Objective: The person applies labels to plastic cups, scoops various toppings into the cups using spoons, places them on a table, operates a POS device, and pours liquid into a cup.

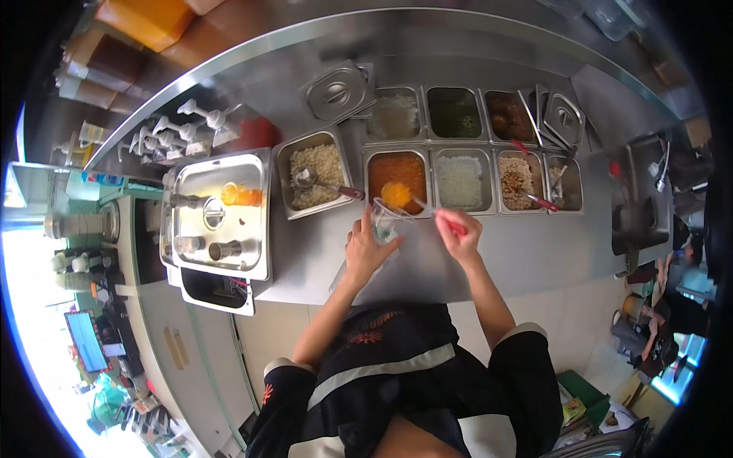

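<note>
My right hand (458, 233) is closed around the red handle of a ladle (421, 203). Heaped in its bowl is orange food (396, 195), just over the steel pan of orange pieces (396, 169). In my left hand (367, 249) is a clear plastic cup (387, 219), its mouth close to the ladle, by the pan's near edge. The cup looks tilted; its lower part is hard to make out. Right of the orange pan is a pan of white translucent pieces (460, 182).
Left of the orange pan, a pan of pale cubes (314, 169) holds a spoon. Small cups rest on a large steel lid (217, 216). Behind are pans of green (452, 113) and dark red food (506, 114). Pump bottles (202, 122) stand back left; a sink (640, 210) is far right.
</note>
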